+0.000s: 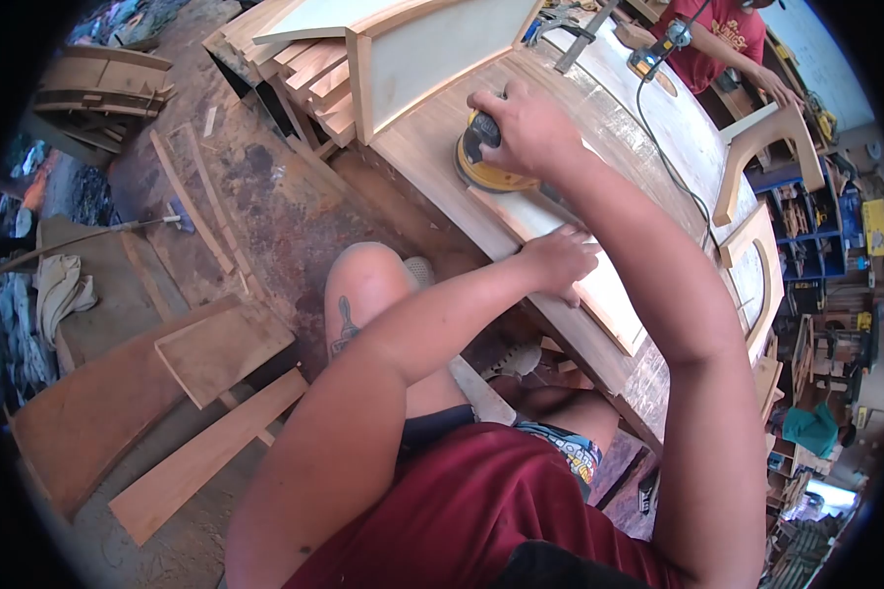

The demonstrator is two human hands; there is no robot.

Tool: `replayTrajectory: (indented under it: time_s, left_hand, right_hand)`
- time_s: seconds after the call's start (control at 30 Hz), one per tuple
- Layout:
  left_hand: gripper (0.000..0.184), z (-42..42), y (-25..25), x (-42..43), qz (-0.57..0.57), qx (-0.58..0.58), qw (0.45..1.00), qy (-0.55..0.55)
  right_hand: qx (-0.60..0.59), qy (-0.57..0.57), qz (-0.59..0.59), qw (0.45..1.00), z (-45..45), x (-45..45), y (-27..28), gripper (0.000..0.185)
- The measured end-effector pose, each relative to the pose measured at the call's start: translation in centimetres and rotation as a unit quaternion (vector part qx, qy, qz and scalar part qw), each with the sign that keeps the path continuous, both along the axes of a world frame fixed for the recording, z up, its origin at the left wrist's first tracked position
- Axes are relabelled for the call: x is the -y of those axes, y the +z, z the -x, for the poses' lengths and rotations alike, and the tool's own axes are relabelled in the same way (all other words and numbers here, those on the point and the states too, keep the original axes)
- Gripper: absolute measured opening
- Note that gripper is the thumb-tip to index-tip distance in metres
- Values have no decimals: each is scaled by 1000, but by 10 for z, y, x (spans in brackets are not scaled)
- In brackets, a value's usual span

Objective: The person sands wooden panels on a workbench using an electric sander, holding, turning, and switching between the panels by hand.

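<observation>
A yellow and black sander (486, 162) rests on the far end of a wood-framed panel with a pale face (611, 294). My right hand (530, 128) is wrapped over the top of the sander. Nearer to me, my left hand (563, 260) grips the long edge of the panel, its fingers curled over the frame. The panel lies flat on the wooden workbench (413, 162). The sander's underside is hidden against the wood.
Beyond the sander stands a larger framed panel (413, 74) beside stacked boards. A cable (663, 152) crosses the bench. At the upper right is a person in a red shirt (732, 39), near curved wooden pieces (771, 157). Boards (216, 353) lie at the left.
</observation>
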State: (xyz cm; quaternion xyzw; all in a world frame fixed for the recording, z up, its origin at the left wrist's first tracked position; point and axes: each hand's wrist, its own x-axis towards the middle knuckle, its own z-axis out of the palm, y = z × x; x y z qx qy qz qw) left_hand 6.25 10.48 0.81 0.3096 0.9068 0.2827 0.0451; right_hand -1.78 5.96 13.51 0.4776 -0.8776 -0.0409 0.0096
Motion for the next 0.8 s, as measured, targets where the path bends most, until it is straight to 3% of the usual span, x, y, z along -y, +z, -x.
replayTrajectory:
  time_s: [0.3,0.4,0.47,0.67,0.8]
  left_hand:
    - [65,0,2,0,18,-35,999,20]
    - [66,2,8,-1,29,67,997,40]
    - [65,-1,8,2,19,-24,999,30]
    - [64,1,11,0,23,13,999,23]
    - [63,4,0,-1,5,-28,999,24]
  right_hand:
    - [18,-10,1,1000,4,-9,-1,60]
    - [19,-1,-24,1000,4,-10,-1,62]
    - [32,-9,12,999,9,-8,-4,62]
    - [29,-4,-50,998,-1,-1,5,61]
    - [23,1,-6,1000,12,3,-4,60]
